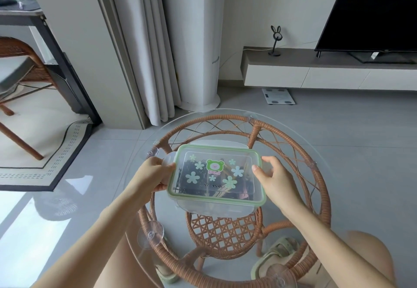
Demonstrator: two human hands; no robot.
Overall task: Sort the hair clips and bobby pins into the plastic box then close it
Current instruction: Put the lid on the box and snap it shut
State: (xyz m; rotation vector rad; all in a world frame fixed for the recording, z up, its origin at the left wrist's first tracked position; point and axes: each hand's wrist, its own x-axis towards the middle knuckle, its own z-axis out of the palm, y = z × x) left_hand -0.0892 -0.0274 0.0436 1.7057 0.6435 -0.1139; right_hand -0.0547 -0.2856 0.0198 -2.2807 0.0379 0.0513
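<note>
**Living room around a glass table**

A round glass-topped wicker table (316,175) stands on grey floor tiles. Behind it hang pale curtains (144,50). A dark television (372,10) sits on a low cabinet (304,75), a scale (278,96) lying below. A rug (56,152) lies left.

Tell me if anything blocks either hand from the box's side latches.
Nothing visible does. The left hand grips the left latch of the lidded plastic box; the right hand is at the box's right edge, with no object between them.
</note>
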